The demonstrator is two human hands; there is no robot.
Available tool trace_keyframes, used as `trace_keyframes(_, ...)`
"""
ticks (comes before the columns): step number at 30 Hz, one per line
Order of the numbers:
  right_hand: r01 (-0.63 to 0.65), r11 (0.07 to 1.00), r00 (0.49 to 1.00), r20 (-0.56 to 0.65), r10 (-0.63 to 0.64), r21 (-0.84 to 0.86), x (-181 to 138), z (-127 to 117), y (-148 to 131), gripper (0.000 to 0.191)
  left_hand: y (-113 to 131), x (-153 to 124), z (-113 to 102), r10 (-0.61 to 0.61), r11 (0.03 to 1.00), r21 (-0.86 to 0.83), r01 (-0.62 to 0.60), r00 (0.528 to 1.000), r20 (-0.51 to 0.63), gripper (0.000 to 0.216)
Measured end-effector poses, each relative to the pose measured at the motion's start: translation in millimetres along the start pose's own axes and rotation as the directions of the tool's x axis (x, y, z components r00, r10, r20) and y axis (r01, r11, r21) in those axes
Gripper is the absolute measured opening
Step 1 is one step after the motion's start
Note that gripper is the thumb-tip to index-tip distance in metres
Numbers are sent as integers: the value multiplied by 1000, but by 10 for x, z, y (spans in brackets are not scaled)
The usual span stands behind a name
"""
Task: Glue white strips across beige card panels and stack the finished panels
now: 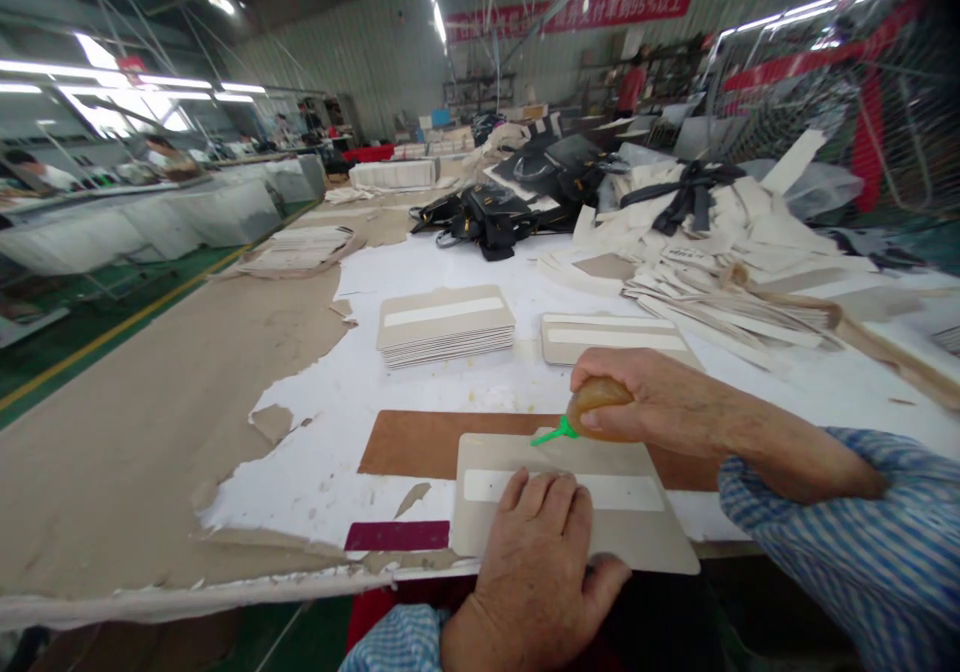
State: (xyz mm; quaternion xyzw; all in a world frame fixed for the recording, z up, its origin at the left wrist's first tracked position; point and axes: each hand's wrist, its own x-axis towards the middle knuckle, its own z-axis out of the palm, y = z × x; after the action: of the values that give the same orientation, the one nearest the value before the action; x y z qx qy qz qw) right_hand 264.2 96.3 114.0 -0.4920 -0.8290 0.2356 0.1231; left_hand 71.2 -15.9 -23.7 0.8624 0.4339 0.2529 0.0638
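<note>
A beige panel [637, 542] with rounded corners and a white strip [626, 492] along it lies at the table's front edge. My left hand [536, 562] rests flat on this panel, fingers stretched over the strip. In my right hand [637, 397] is an amber squeeze glue bottle [600, 407], tilted so its green nozzle [555, 433] points down-left at the panel's far edge. Whether the tip touches the panel, I cannot tell. Under the panel runs a brown leather-like strip [420, 442], and a dark purple piece [397, 536] sits to its left.
Beyond my hands stand a stack of similar panels [446, 327] and a smaller stack [615, 337]. Black bags [517, 192] and a heap of pale strips [720, 262] cover the far table. Torn white sheeting [300, 442] lies over brown paper [135, 452]. Other people are in the background.
</note>
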Motion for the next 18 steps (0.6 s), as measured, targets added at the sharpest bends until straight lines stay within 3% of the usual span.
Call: trace_keyframes(18,-232,964,972,-19,236,130,-555,-227,382,30,-37,12,-22,18,999,42,-19,999,27,47)
